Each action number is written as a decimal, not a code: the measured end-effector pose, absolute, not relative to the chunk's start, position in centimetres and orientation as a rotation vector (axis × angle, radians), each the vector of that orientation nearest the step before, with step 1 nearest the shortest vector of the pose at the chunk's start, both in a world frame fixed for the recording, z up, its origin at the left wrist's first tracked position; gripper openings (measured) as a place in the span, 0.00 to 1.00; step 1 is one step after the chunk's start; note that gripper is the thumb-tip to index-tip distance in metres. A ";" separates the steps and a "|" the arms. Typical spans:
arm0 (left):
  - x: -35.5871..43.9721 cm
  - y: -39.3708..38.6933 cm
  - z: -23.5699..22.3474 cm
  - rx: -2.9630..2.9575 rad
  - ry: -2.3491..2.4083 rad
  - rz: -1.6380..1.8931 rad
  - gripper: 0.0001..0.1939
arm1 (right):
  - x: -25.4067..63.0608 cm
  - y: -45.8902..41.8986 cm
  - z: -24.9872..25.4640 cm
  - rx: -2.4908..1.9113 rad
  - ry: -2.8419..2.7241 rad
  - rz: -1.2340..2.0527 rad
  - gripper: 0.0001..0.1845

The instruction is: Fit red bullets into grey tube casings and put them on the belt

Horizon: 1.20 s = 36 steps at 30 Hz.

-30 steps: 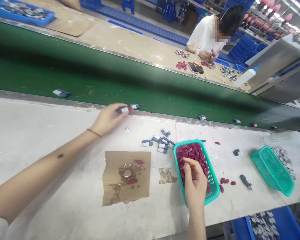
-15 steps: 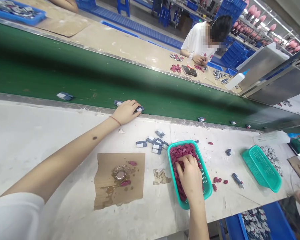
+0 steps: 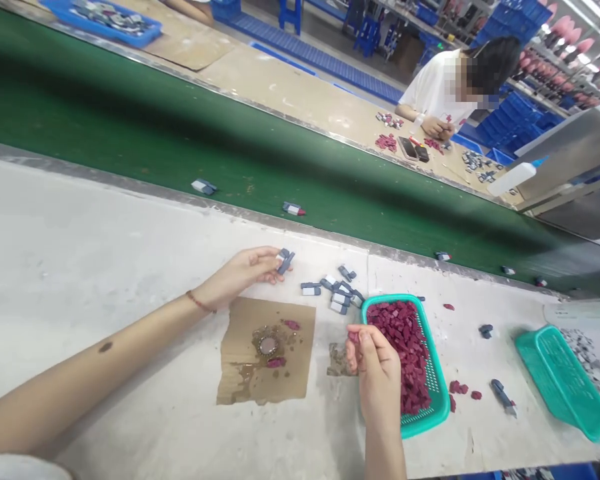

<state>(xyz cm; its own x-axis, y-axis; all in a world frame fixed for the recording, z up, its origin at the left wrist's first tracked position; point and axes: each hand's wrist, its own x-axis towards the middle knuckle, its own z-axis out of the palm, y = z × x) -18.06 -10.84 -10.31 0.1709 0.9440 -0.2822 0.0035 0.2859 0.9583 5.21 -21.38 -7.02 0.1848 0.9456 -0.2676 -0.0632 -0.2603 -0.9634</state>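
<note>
Left hand (image 3: 250,270) and right hand (image 3: 379,370) are holding separate parts, not joined.

The right hand's fingers are pinching a small dark-red, rough-edged piece (image 3: 353,336); the left hand's fingers are gripping a blue-grey and white, plastic-looking block (image 3: 286,262) above the white worktop (image 3: 130,253) (no red is showing on it, though the fingers are hiding some). Near the hands, a stained brown cardboard sheet (image 3: 300,373) is bearing a round disc (image 3: 267,345) and two red pieces (image 3: 276,363). A loose heap of similar blocks (image 3: 341,299) is lying beside a turquoise perforated plastic basket (image 3: 391,298), showing no clear red, so probably remaining to be done; the basket is holding plenty of red pieces. Farther out, on the long green belt (image 3: 230,153), one red-tipped block (image 3: 293,209) is lying, seemingly finished.
</note>
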 end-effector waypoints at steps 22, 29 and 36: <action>-21.3 -19.9 -10.9 0.628 1.053 0.953 0.19 | -2.3 -20.7 -9.7 -1.298 -0.948 1.824 0.18; -21.7 -19.7 -11.1 0.508 0.988 0.908 0.20 | -1.6 -20.9 -10.4 -1.491 -1.507 1.132 0.05; -21.8 -19.7 -11.2 0.414 0.942 0.973 0.22 | -1.4 -21.0 -11.1 -1.194 -2.233 0.809 0.11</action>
<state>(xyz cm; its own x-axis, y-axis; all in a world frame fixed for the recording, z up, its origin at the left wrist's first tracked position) -21.76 -19.70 -11.16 0.2264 0.8431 -0.4877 -0.5142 0.5287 0.6753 -1.37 -21.05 -11.14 -0.5053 0.8527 0.1328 0.5700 0.4453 -0.6905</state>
